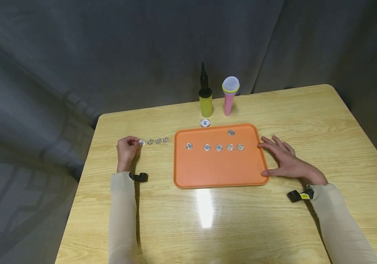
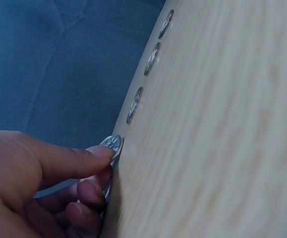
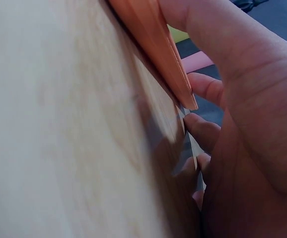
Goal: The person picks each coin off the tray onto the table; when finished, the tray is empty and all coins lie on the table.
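Note:
At the left of the table, my left hand (image 1: 127, 149) pinches a silver coin (image 2: 112, 144) between thumb and fingers, its edge close to the tabletop. Three more coins (image 1: 158, 140) lie flat in a row to the right of it. The orange tray (image 1: 221, 172) in the middle bears several similar coins (image 1: 219, 147), most in one line, with one nearer the back rim. My right hand (image 1: 282, 159) is spread at the tray's right side. Its thumb and forefinger touch the rim, while the other fingers extend over the table.
Behind the tray lies a white round chip (image 1: 205, 123). A yellow and black pump (image 1: 206, 102) and a pink toy microphone (image 1: 229, 97) stand upright near the table's back edge. Dark curtain (image 1: 162, 55) hangs behind the wooden table (image 1: 172, 220).

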Demonstrator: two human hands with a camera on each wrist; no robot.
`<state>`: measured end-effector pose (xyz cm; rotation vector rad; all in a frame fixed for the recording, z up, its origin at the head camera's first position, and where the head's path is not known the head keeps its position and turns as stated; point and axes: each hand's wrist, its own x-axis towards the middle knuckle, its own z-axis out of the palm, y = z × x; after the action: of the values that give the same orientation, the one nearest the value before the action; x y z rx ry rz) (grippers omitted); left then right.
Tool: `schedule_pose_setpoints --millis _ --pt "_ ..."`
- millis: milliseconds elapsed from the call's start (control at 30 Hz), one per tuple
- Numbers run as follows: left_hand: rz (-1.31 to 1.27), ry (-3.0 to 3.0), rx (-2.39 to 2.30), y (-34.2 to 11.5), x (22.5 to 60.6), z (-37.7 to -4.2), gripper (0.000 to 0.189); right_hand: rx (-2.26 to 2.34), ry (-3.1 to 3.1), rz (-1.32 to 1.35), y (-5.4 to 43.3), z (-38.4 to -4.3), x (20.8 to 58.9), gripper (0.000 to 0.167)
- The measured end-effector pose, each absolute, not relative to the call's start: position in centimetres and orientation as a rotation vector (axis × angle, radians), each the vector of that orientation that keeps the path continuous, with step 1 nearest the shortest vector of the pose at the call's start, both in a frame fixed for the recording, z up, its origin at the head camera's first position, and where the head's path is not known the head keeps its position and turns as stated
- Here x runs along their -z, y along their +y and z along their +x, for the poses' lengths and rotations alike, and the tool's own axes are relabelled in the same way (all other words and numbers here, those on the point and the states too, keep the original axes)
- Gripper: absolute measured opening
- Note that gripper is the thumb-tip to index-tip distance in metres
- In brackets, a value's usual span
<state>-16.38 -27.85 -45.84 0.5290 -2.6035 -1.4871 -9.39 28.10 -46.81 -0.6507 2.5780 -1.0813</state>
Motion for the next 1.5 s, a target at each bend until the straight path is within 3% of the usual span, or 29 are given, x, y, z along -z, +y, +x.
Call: schedule_pose_setpoints --millis 533,1033,1500 --pt "0.458 -2.684 1.337 -27.6 46.2 -16.4 0.015 1.077 2.584 -0.651 28.1 -9.3 46.8 0.089" --pt "0.453 -2.559 1.527 -27.7 44.3 -16.2 0.015 1.075 2.578 -0.656 28.2 -9.4 46.8 0.088" --pt "0.169 -2.660 1.480 -22.5 41.4 -16.8 0.018 1.082 2.569 -0.639 28.1 -9.4 46.7 0.089"
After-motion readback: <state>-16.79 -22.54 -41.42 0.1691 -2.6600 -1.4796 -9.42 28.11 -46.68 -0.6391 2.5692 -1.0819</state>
